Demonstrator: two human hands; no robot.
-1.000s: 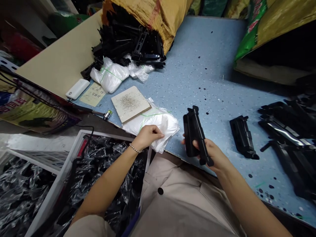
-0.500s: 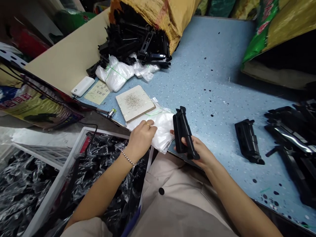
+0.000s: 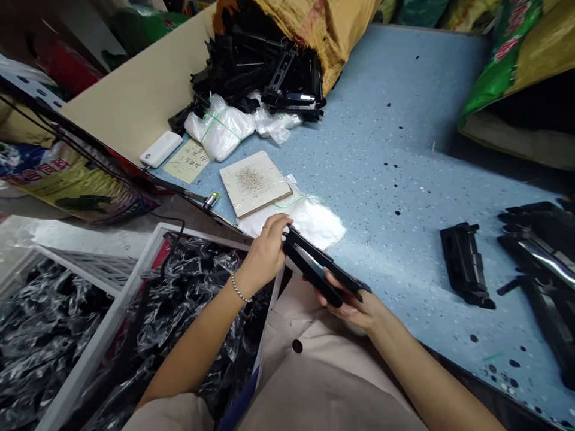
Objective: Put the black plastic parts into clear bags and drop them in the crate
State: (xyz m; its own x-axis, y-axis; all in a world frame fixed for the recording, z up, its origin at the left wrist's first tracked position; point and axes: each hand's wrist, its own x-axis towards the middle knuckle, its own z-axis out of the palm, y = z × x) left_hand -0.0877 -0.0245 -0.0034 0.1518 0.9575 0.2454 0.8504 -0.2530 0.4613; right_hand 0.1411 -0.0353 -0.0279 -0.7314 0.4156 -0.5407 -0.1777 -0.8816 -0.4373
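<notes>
My right hand (image 3: 345,305) grips a long black plastic part (image 3: 323,263) made of two parallel bars with a gap between them. It is tilted, its far end pointing up and left. At that end, the fingers of my left hand (image 3: 269,242) are closed and meet the part; what lies between the fingertips is hidden. Just beyond my hands lies a stack of clear plastic bags (image 3: 317,221) with a green tie. A pale square block (image 3: 254,182), speckled with brown grains on top, rests on part of the stack.
Another black part (image 3: 467,263) lies to the right, near a black pile (image 3: 539,251). Further back, black parts (image 3: 251,72) spill from a yellow sack (image 3: 332,36) beside a bundle of bags (image 3: 222,129). A crate (image 3: 157,239) of bagged black items stands lower left.
My right hand has swung the black part left and tilted it over, bringing its end to my left hand's fingers. The view has shifted slightly.
</notes>
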